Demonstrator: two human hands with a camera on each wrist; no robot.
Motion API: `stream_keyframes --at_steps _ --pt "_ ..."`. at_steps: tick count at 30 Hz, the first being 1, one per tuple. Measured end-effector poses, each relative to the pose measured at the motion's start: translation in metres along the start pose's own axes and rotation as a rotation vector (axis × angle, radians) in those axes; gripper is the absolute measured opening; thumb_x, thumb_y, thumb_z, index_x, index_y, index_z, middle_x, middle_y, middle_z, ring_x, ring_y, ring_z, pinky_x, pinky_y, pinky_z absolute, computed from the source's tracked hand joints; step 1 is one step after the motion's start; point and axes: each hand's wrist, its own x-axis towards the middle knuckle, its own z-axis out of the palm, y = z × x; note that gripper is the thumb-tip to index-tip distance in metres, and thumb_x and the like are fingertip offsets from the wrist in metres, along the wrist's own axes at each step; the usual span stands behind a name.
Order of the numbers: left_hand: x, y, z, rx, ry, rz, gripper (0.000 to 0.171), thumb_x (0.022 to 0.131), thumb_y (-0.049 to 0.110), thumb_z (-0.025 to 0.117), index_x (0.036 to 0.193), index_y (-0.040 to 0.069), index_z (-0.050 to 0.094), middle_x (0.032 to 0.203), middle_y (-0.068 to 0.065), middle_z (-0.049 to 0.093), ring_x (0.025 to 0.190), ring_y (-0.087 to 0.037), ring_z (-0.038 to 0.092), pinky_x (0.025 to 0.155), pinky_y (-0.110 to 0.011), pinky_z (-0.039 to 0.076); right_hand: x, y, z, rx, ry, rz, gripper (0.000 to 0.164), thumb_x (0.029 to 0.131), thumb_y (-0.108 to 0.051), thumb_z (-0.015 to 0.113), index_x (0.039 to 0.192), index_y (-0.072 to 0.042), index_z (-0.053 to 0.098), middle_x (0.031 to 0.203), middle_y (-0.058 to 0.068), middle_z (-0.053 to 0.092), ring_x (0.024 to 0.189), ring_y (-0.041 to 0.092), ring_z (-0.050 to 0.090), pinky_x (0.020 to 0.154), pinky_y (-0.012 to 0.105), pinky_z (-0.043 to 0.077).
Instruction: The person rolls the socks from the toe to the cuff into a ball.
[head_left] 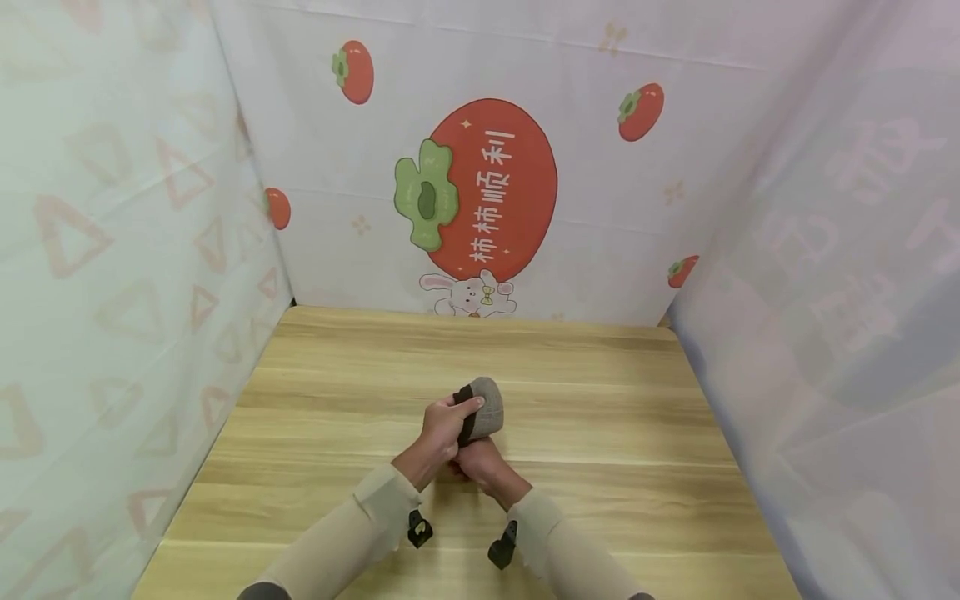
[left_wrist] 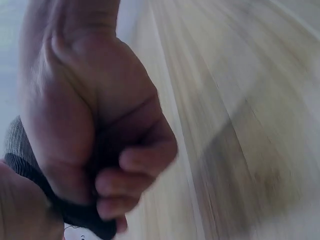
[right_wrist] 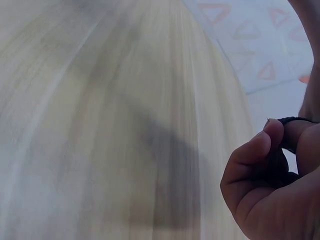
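A grey knit roll with a black band (head_left: pixel 489 408), which looks like a rolled sock, is held a little above the table in the head view. My left hand (head_left: pixel 441 429) grips its black side, the thumb lying across onto the grey. Right below it, my right hand (head_left: pixel 486 465) pinches the lower black edge. In the left wrist view the left hand (left_wrist: pixel 95 110) has its fingers curled at the black band (left_wrist: pixel 85 214). The right wrist view has the right hand (right_wrist: pixel 270 200) with thumb and finger pinched on a dark strip; much of the roll is hidden there.
The wood-grain table (head_left: pixel 337 367) spreads around both hands. A white cloth backdrop (head_left: pixel 570 267) with persimmon prints stands behind it, and cloth walls (head_left: pixel 112 333) line the left and right sides. A dark wrist mount (head_left: pixel 420 530) hangs at each cuff.
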Motion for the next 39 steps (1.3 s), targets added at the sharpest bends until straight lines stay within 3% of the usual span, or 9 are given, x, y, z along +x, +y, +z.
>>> stream_keyframes --at_steps 5,9,17,21,27,31,35,39 --pt "-0.001 -0.001 -0.007 0.081 -0.041 0.002 0.045 0.090 0.025 0.076 0.123 -0.004 0.067 0.131 -0.023 0.063 0.119 -0.033 0.061 0.103 -0.048 0.050 0.000 0.001 -0.016 0.063 -0.001 0.064 0.003 0.092 -0.003 0.065 0.093 -0.002 0.062 0.067 -0.001 0.058 0.055 0.008 0.053 0.054 0.023 0.046" --pt "-0.001 -0.001 -0.011 0.084 -0.064 -0.014 0.048 0.092 0.025 0.074 0.128 -0.005 0.064 0.134 -0.025 0.061 0.121 -0.033 0.061 0.098 -0.044 0.054 0.002 0.005 -0.025 0.109 -0.002 0.068 0.011 0.096 -0.007 0.066 0.105 0.000 0.063 0.071 0.000 0.060 0.058 0.007 0.056 0.057 0.022 0.049" --pt "0.001 -0.006 -0.013 0.036 -0.123 -0.035 0.053 0.095 0.022 0.072 0.137 -0.006 0.058 0.141 -0.029 0.056 0.128 -0.039 0.058 0.101 -0.050 0.053 0.004 0.013 -0.033 0.122 -0.018 0.062 0.011 0.098 -0.006 0.063 0.107 0.000 0.063 0.075 0.001 0.061 0.061 0.008 0.058 0.059 0.023 0.051" --pt "0.004 -0.007 -0.013 0.017 -0.140 -0.038 0.052 0.095 0.020 0.070 0.138 -0.006 0.056 0.141 -0.030 0.055 0.126 -0.037 0.059 0.099 -0.047 0.055 0.001 0.009 -0.035 0.104 -0.013 0.063 0.008 0.099 -0.004 0.060 0.105 0.001 0.061 0.075 0.002 0.060 0.064 0.011 0.058 0.061 0.025 0.052" --pt "0.004 -0.008 -0.012 -0.006 -0.131 -0.029 0.052 0.094 0.021 0.072 0.137 -0.005 0.058 0.139 -0.028 0.058 0.120 -0.031 0.062 0.095 -0.040 0.057 0.001 0.007 -0.038 0.076 -0.026 0.054 0.012 0.099 -0.006 0.060 0.108 0.002 0.062 0.078 0.002 0.062 0.067 0.011 0.058 0.063 0.026 0.052" --pt "0.003 -0.005 -0.015 0.022 -0.107 -0.005 0.052 0.093 0.022 0.074 0.136 -0.005 0.059 0.139 -0.027 0.058 0.118 -0.028 0.062 0.090 -0.035 0.057 0.003 0.009 -0.050 -0.030 -0.038 0.042 0.016 0.100 -0.008 0.058 0.110 0.004 0.064 0.081 0.005 0.064 0.069 0.013 0.060 0.065 0.029 0.055" --pt "0.004 -0.003 -0.018 0.076 -0.076 0.015 0.053 0.091 0.022 0.076 0.133 -0.006 0.061 0.136 -0.027 0.060 0.113 -0.027 0.064 0.085 -0.033 0.058 0.004 0.003 -0.066 -0.097 0.070 0.038 0.023 0.103 -0.010 0.052 0.111 0.004 0.068 0.089 0.007 0.068 0.075 0.014 0.064 0.070 0.033 0.059" --pt "0.003 -0.002 -0.022 0.144 -0.053 0.046 0.055 0.089 0.025 0.078 0.133 -0.004 0.062 0.134 -0.026 0.062 0.114 -0.029 0.065 0.090 -0.040 0.059 0.009 -0.006 -0.078 -0.024 0.113 0.010 0.029 0.103 -0.016 0.052 0.119 0.001 0.069 0.102 0.008 0.072 0.085 0.014 0.069 0.079 0.033 0.061"
